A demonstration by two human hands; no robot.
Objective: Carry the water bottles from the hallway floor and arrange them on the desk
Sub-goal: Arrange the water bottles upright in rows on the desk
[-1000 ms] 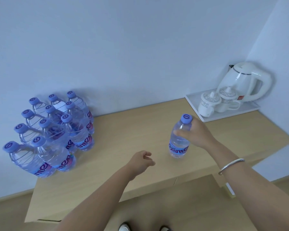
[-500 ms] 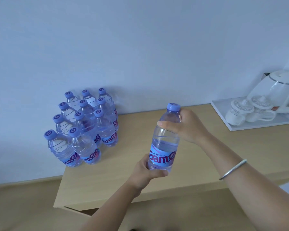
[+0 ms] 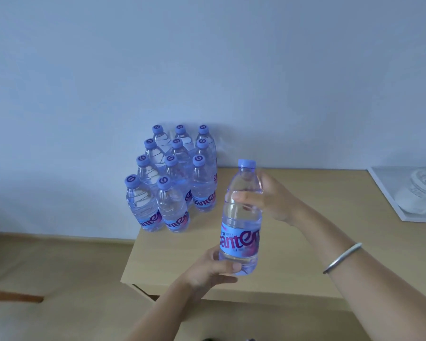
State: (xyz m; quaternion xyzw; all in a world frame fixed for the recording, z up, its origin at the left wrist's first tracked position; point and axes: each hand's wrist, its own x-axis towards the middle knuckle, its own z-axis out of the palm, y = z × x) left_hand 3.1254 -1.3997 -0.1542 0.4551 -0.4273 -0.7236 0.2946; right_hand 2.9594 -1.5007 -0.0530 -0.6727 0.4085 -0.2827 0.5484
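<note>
Both hands hold one water bottle [image 3: 241,217] upright above the surface [image 3: 305,242]: the right hand [image 3: 272,199] grips its shoulder, the left hand [image 3: 207,269] its base. Eleven bottles [image 3: 172,178] stand clustered at the back-left corner. A white tray [image 3: 389,195], blurred, seems to carry cups.

Both hands [image 3: 272,200] grip bottle [image 3: 241,217] above desk [image 3: 305,242]
</note>
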